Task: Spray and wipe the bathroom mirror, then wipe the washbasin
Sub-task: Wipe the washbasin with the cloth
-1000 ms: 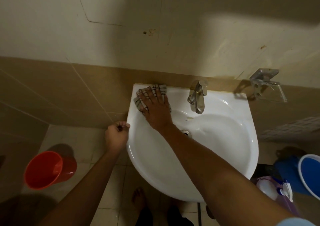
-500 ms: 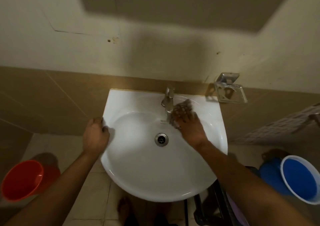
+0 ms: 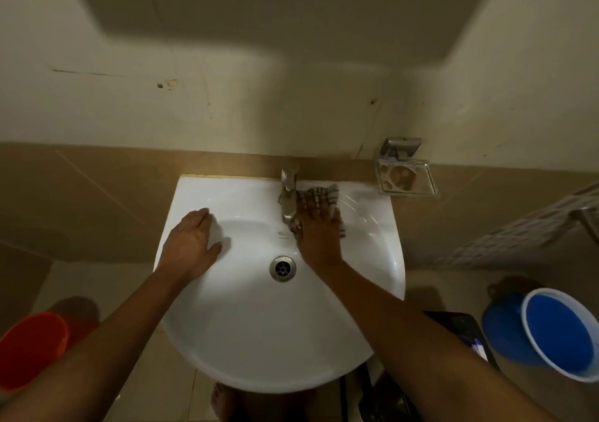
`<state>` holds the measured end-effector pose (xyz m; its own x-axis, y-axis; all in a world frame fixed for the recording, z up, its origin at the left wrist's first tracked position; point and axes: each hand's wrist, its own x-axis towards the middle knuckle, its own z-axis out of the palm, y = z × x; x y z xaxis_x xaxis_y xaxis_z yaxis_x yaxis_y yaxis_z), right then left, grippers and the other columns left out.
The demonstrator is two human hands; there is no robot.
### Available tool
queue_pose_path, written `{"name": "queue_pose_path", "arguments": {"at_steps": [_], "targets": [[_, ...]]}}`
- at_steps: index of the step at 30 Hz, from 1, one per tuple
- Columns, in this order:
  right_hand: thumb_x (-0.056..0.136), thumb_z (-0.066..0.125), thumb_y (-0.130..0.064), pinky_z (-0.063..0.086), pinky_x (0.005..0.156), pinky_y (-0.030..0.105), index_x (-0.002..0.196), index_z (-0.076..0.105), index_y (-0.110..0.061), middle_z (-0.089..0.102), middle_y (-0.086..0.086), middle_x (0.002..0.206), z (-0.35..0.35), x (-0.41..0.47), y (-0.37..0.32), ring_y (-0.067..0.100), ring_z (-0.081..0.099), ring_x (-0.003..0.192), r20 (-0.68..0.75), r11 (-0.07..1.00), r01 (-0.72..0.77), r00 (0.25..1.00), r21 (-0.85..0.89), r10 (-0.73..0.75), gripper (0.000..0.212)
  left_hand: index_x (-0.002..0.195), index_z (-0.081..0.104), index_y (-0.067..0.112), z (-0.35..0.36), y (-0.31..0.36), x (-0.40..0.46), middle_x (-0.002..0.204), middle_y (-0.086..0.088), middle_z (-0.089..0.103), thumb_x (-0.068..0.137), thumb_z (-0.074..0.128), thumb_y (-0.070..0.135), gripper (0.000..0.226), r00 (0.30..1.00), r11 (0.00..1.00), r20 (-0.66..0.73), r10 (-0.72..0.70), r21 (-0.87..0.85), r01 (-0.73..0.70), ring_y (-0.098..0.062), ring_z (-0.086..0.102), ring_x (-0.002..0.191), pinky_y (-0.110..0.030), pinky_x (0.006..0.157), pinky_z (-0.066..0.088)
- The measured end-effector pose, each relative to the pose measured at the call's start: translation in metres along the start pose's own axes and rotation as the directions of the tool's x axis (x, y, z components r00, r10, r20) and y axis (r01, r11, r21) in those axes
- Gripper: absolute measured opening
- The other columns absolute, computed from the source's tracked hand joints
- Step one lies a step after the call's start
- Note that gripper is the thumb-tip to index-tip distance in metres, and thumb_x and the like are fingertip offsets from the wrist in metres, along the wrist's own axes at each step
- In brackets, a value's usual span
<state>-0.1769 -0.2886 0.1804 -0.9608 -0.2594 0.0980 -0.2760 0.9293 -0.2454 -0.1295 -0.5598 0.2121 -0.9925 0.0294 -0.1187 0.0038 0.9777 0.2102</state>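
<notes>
**Cloth at the tap, both hands on the basin**

The checked cloth (image 3: 319, 194) lies on the far ledge of the basin (image 3: 259, 340), right beside the tap (image 3: 288, 199). Right hand (image 3: 316, 233) on top, fingers spread flat, pressing the cloth down, grip open. Left hand (image 3: 191, 243) lies flat on the basin's left rim, fingers relaxed, holding nothing. The drain (image 3: 282, 268) sits between the wrists. A soap holder (image 3: 405, 177) hangs far right; red bucket (image 3: 30, 350) left, blue bucket (image 3: 560, 334) right, on the floor.
</notes>
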Motion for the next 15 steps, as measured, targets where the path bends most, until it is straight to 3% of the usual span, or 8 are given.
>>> {"name": "queue_pose_path", "arguments": {"at_steps": [5,11,15], "targets": [[0.084,0.067,-0.017,0.026,0.113,0.059,0.152,0.031,-0.024,0.032,0.006,0.158,-0.013,-0.002,0.054,0.034,0.025,0.147,0.048,0.98,0.172,0.985,-0.1,-0.168,0.077,0.139,0.05,-0.002,0.0,-0.008,0.001,0.15,-0.018,0.044,0.083,0.075,0.026,0.067,1.0,1.0,-0.003,0.028,-0.005,-0.028,-0.036,0.04,0.139,-0.049,0.105,0.042],[0.094,0.053,-0.022,0.019,0.118,0.058,0.156,0.006,-0.032,0.006,0.004,0.165,-0.032,-0.03,0.113,0.03,-0.001,0.152,0.094,0.984,-0.063,0.992,-0.168,0.079,0.078,0.137,0.051,-0.003,0.002,-0.011,0.0,0.149,-0.017,0.045,0.083,0.075,0.024,0.065,0.999,0.998,-0.02,0.029,-0.05,-0.03,-0.035,0.04,0.139,-0.048,0.108,0.041],[0.093,0.051,-0.021,0.028,0.114,0.059,0.157,0.013,-0.028,0.01,0.003,0.165,-0.038,-0.083,0.122,0.029,0.004,0.152,0.045,0.973,-0.16,0.984,-0.166,0.169,0.074,0.138,0.05,-0.002,0.001,-0.014,-0.004,0.151,-0.015,0.044,0.085,0.073,0.023,0.063,0.999,0.996,-0.02,0.037,-0.081,-0.038,-0.033,0.04,0.139,-0.044,0.112,0.036]]}}
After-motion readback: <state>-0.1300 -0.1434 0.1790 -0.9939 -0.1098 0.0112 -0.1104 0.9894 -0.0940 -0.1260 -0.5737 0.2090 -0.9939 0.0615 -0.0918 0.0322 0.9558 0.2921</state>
